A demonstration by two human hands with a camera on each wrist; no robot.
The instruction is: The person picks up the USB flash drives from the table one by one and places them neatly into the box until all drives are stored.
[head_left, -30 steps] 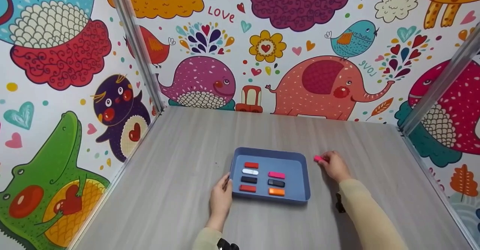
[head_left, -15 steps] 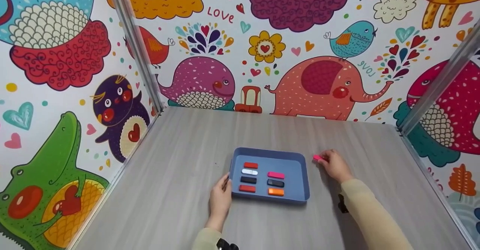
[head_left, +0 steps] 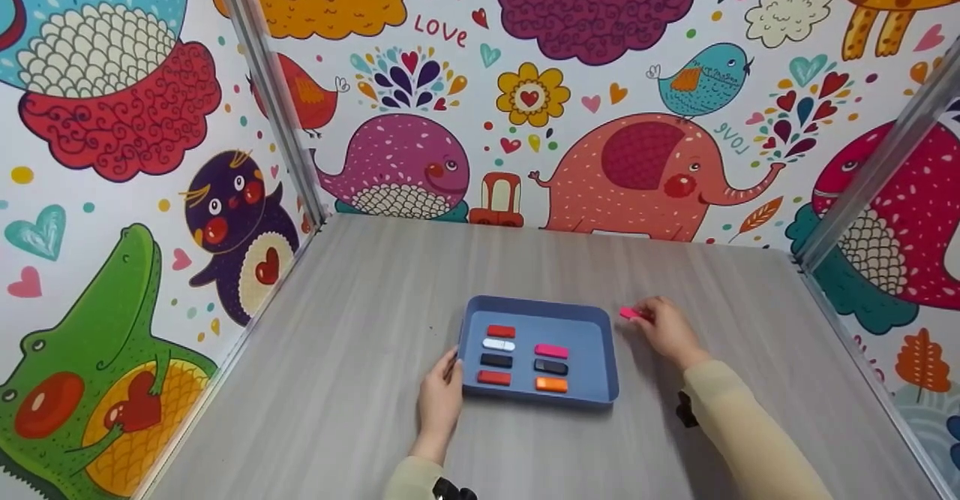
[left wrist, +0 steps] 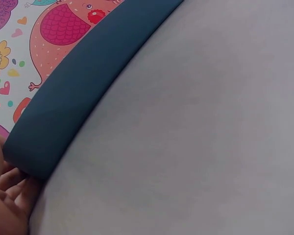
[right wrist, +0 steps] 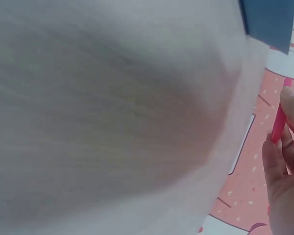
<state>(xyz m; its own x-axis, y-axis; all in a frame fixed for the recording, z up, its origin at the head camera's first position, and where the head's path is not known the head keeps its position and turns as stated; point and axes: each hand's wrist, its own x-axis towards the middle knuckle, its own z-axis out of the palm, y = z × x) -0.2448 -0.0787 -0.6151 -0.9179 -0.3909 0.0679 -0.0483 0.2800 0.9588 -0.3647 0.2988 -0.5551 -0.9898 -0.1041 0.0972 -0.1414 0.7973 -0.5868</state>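
Note:
A pink USB stick (head_left: 630,313) is pinched between the thumb and fingers of my right hand (head_left: 670,329), just beyond the right wall of a blue tray (head_left: 616,380). The right wrist view shows the pink stick (right wrist: 279,120) held lengthwise at the fingertips. On the left, my left hand (head_left: 441,399) grips the tray's side, its fingers (left wrist: 22,188) bent at the corner. Seven or so becomes several sticks lying in two columns: red (head_left: 501,331), white (head_left: 499,344), black (head_left: 496,360) and red again on the left; pink (head_left: 551,350), black and orange (head_left: 551,384) on the right.
The tray stands on a grey wood-grain table (head_left: 360,312). Walls printed with cartoon animals (head_left: 630,177) enclose the back and both sides, with metal posts (head_left: 277,94) at the corners.
My right hand has shifted slightly left and away from me, bringing the pink USB stick closer to the tray. The left hand and the tray have stayed nearly in place.

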